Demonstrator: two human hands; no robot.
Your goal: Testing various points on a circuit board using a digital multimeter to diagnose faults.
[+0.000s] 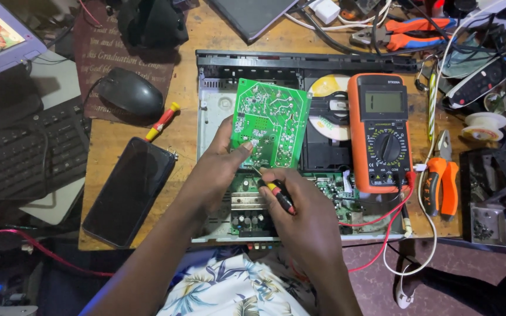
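Green rectangular circuit board (270, 122), frame centre: left hand (221, 169) pinches it tilted, solder side up; right hand (303, 216) grips a red-yellow probe (276, 192) at its lower edge.

Left of chassis: bare strip of tabletop (185, 126) between the opened player chassis (206, 111) and the black phone (129, 190); a small red-and-yellow screwdriver (163, 122) lies across its upper end.
Far left: mouse (130, 92) and keyboard (27, 155) block that side.
Over chassis: the raised green circuit board (272, 122) covers the middle; the orange multimeter (380, 133) lies on the right part.
Right of chassis: narrow lane crossed by red test leads (382, 216) and a white cable (426, 193); orange pliers (442, 186) just beside.
Back edge: crowded with tools and wires.
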